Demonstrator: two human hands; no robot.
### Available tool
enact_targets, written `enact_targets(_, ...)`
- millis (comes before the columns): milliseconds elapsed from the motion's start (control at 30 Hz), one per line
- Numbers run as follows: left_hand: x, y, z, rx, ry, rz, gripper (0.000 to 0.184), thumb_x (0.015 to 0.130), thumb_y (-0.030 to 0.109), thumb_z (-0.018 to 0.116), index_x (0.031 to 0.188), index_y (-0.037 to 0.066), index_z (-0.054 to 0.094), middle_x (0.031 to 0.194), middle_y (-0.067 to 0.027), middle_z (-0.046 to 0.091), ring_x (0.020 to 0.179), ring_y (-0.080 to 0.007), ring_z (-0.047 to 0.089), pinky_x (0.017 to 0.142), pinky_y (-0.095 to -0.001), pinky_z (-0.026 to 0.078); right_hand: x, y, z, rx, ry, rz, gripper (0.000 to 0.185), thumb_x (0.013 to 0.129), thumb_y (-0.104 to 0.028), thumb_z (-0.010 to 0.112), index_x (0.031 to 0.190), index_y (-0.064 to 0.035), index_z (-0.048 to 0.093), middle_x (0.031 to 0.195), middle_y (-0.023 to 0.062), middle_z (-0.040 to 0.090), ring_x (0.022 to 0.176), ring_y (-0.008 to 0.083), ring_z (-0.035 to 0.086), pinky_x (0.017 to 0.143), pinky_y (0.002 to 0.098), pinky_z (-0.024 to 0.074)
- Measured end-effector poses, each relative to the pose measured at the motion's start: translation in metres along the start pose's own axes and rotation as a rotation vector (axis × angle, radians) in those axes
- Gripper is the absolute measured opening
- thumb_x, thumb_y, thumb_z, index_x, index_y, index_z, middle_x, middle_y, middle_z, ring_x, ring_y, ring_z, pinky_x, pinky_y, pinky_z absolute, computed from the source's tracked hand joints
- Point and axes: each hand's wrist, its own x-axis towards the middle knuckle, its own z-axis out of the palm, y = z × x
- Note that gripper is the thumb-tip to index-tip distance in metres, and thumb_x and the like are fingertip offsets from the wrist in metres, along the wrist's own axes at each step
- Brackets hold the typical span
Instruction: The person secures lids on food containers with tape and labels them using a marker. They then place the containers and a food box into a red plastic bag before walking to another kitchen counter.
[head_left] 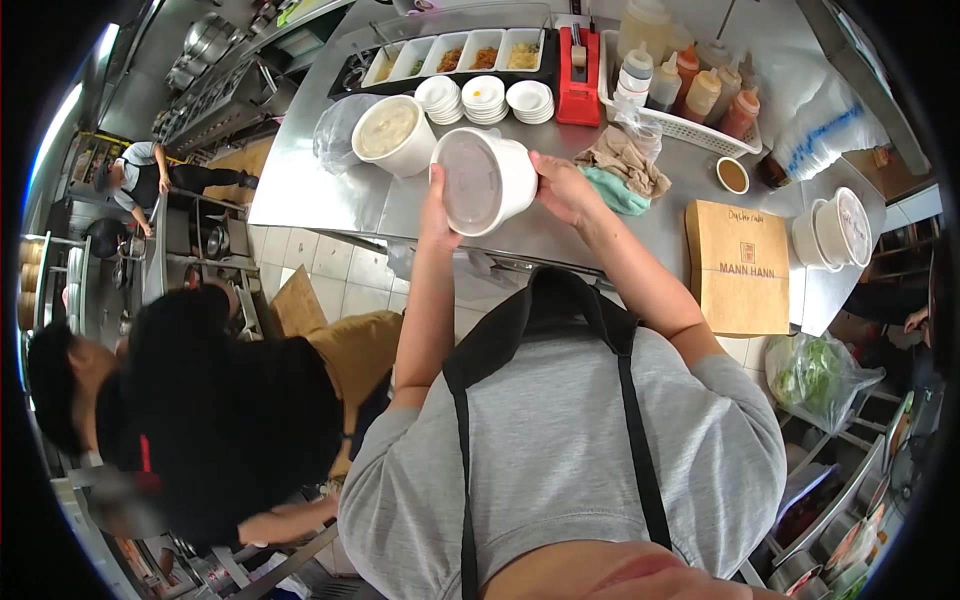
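Observation:
Between my two hands is a white takeout tub (515,178) with a translucent lid (470,185), tilted so the lid faces left. My left hand (438,215) grips its left edge, the thumb up along the lid rim. On the other side my right hand (565,190) is closed against the tub's wall near its base. What the tub contains is too cloudy to make out through the lid. Just left of it, a second lidded white tub (405,155) stands on the steel counter (310,180). Stacks of small white dishes (484,97) sit behind.
A topping rack (400,62), red tape dispenser (578,85) and white basket (690,130) of sauce bottles line the back. Rightward are crumpled cloths (625,165), a sauce cup (732,176), a brown box (738,270) and more tubs (840,230). A person in black (220,400) stands close at left.

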Motion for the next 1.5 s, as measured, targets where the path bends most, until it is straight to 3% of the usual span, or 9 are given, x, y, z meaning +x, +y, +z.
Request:
enact_targets(300,-0.006,-0.001,0.005,-0.004,0.082,-0.013,0.069,0.087,0.054,0.038,0.129,-0.001,0.032,0.125,-0.0162,0.044,0.110,-0.0271,0.049,0.091,-0.0391,0.042,0.032,0.022,-0.036,-0.723,0.252,-0.080,0.062,0.089,-0.052,0.035,0.105,0.0041,0.057,0.096,0.0142,0.061,0.084,0.0218,0.056,0.081,0.0338,0.0410)
enact_targets(400,-0.010,-0.001,0.012,0.128,0.244,-0.063,0.067,0.088,0.055,0.037,0.127,0.000,0.036,0.120,-0.0149,0.048,0.107,-0.0250,0.051,0.087,-0.0378,0.043,0.019,0.005,-0.009,-0.660,0.231,0.044,0.082,0.077,-0.067,0.039,0.107,0.0072,0.056,0.107,0.0230,0.056,0.109,0.0303,0.048,0.094,0.0376,0.0327)
enact_targets(500,-0.007,-0.012,0.009,0.312,0.276,-0.010,0.061,0.087,0.049,0.043,0.123,0.000,0.041,0.116,-0.0129,0.052,0.103,-0.0215,0.052,0.083,-0.0348,0.043,0.013,-0.002,0.013,-1.482,0.269,0.096,0.084,0.072,-0.069,0.046,0.103,0.0079,0.057,0.108,0.0241,0.054,0.114,0.0319,0.043,0.097,0.0447,0.0275)
enact_targets(767,0.000,-0.047,-0.004,0.209,0.347,0.253,0.061,0.084,0.025,0.058,0.126,-0.009,0.031,0.122,-0.0199,0.045,0.111,-0.0238,0.046,0.091,-0.0318,0.038,0.030,0.012,0.001,-1.391,0.343,-0.061,0.062,0.078,-0.057,0.045,0.090,0.0009,0.064,0.100,0.0226,0.058,0.108,0.0337,0.046,0.093,0.0519,0.0264)
enact_targets(867,0.002,-0.045,-0.002,0.679,0.706,0.535,0.065,0.083,0.027,0.058,0.128,-0.010,0.028,0.127,-0.0257,0.040,0.121,-0.0315,0.037,0.100,-0.0398,0.028,0.031,0.001,0.004,-1.503,0.307,-0.059,0.057,0.085,-0.050,0.038,0.085,0.0002,0.064,0.092,0.0231,0.060,0.100,0.0359,0.052,0.091,0.0499,0.0317)
enact_targets(933,-0.019,-0.014,0.022,1.606,0.444,0.986,0.065,0.083,0.035,0.054,0.128,-0.007,0.033,0.134,-0.0255,0.032,0.129,-0.0329,0.025,0.105,-0.0442,0.016,0.041,-0.008,-0.007,-1.437,0.165,-0.003,0.057,0.087,-0.049,0.036,0.086,0.0022,0.063,0.087,0.0241,0.061,0.090,0.0394,0.055,0.086,0.0451,0.0389)
enact_targets(1033,-0.020,-0.022,0.025,1.876,0.020,0.742,0.069,0.083,0.044,0.049,0.128,-0.007,0.034,0.132,-0.0256,0.033,0.127,-0.0365,0.026,0.104,-0.0497,0.015,0.050,-0.045,-0.010,-1.418,0.310,-0.197,0.057,0.087,-0.048,0.036,0.086,0.0023,0.062,0.085,0.0246,0.060,0.087,0.0418,0.056,0.080,0.0413,0.0433)
enact_targets(1200,-0.018,-0.023,0.021,1.860,0.043,0.792,0.069,0.083,0.048,0.045,0.124,-0.008,0.038,0.130,-0.0265,0.036,0.125,-0.0371,0.030,0.103,-0.0484,0.018,0.092,-0.099,-0.054,-1.466,0.600,-0.460,0.044,0.086,-0.039,0.044,0.086,0.0011,0.063,0.088,0.0257,0.060,0.089,0.0403,0.057,0.077,0.0435,0.0449)
enact_targets(1500,-0.018,-0.004,0.007,1.775,-0.119,0.881,0.067,0.079,0.047,0.053,0.120,-0.005,0.045,0.125,-0.0242,0.043,0.122,-0.0348,0.035,0.102,-0.0492,0.019,0.136,-0.135,-0.088,-1.905,0.615,-0.140,0.028,0.077,-0.020,0.050,0.090,0.0003,0.063,0.091,0.0210,0.062,0.087,0.0333,0.060,0.077,0.0400,0.0472)
